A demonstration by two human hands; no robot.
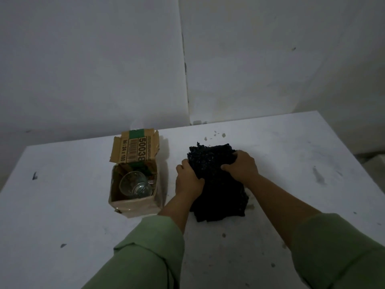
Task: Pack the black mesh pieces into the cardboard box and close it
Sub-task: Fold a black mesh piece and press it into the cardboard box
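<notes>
the black mesh pieces [218,184] lie as a loose stack on the white tabletop [62,205], just right of the cardboard box [133,203], not touching it. the left hand [188,180] grips the stack's left edge, its fingers curled round the upper layers, and the right hand [241,165] pinches the far right part, fingers bunched into the mesh. where the mesh is gripped it crumples, so it looks soft, floppy and light, more like netting than a stiff sheet; the dim light makes it hard to count layers. it should not slip, but loose layers may slide apart, so holding both sides and gathering or folding the bundle seems best. the box stands open, its far flap [135,147] upright, with a glass mug [135,184] already inside, which leaves less room and is fragile; the mesh should go in gently around or over it.
</notes>
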